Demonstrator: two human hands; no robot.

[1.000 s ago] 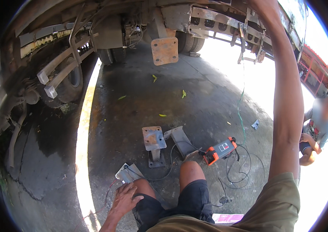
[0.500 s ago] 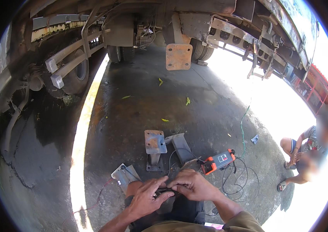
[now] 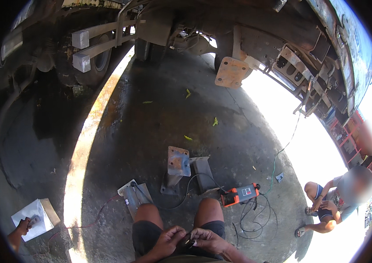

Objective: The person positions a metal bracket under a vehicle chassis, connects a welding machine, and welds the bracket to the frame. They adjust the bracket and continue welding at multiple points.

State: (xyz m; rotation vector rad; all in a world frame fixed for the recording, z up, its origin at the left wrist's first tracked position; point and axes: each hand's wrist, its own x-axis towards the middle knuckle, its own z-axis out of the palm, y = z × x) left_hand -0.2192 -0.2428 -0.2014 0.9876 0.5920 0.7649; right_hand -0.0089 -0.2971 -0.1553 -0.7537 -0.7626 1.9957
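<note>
Over my lap, my left hand (image 3: 171,242) and my right hand (image 3: 209,241) are close together, fingers pinched. Between them is a small dark object (image 3: 189,242), its kind too small to make out. Past my knees stands a rusty steel bracket (image 3: 178,161) with a drilled square plate on top. Beside it lies a grey steel channel piece (image 3: 203,174). An orange and grey welding machine (image 3: 241,194) sits to the right. Left of my knee, a black cable end rests on a light metal plate (image 3: 134,198).
At far left, another person's hand (image 3: 24,225) holds a tool against a silvery metal box (image 3: 41,219). A person (image 3: 326,206) squats at right. Black cables (image 3: 260,223) coil by the welder. A truck underside hangs ahead with a rusty drilled plate (image 3: 231,72).
My view has shifted, showing my knees and the other person's hand with the metal box at left. Both hands appear lower, drawn back over my lap, with the small dark object between them.
</note>
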